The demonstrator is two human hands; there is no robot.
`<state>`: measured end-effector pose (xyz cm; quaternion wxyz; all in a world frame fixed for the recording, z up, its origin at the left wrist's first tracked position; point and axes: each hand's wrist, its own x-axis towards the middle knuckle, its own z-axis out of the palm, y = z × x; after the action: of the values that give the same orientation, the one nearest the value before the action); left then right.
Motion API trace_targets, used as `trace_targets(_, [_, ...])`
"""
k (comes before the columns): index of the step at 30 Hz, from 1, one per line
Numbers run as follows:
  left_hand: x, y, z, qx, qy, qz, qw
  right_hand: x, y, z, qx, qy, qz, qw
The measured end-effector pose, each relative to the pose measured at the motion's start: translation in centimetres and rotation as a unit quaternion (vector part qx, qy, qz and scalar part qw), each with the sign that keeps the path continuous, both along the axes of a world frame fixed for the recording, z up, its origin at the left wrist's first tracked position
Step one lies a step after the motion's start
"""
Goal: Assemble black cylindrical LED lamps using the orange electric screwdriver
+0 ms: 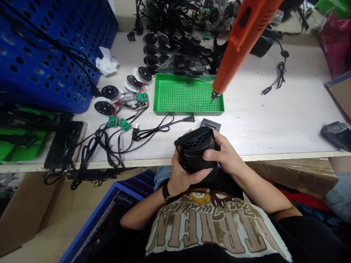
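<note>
A black plastic housing [199,151] with a honeycomb grille on its top is held above the table's front edge, close to my body. My left hand [186,175] wraps its left and lower side, thumb across the front. On the right side my right hand [223,151] grips it, thumb pressed on the front face. Just behind the housing lies a flat dark square part [210,125]. Farther back sits a green perforated tray [189,112] with small screws scattered in it. An orange electric screwdriver [236,47] hangs over the tray's right end, its bit pointing down.
Green circuit boards [124,125], black discs [109,91] and coiled cables [109,146] lie left. A blue perforated crate [55,54] stands back left. Many black round parts [163,50] lie behind the tray. A cable [280,75] and a person's shoe-like dark item [336,135] are right.
</note>
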<state>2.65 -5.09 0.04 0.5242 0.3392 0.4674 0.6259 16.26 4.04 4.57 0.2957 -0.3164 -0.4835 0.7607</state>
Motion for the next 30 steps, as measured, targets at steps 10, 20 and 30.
trace_targets(10, [1.2,1.6,2.0,-0.105,-0.165,0.098,0.976,-1.0,1.5,-0.5,0.010,-0.087,0.005,0.996])
trace_targets(20, [0.7,1.4,2.2,-0.162,-0.192,0.137,0.958,1.4,1.1,-1.6,-0.030,-0.021,-0.007,0.999])
trace_targets(30, [0.7,-0.6,1.1,-0.143,-0.138,0.134,0.971,2.9,-3.1,-1.5,0.070,-0.136,-0.058,0.987])
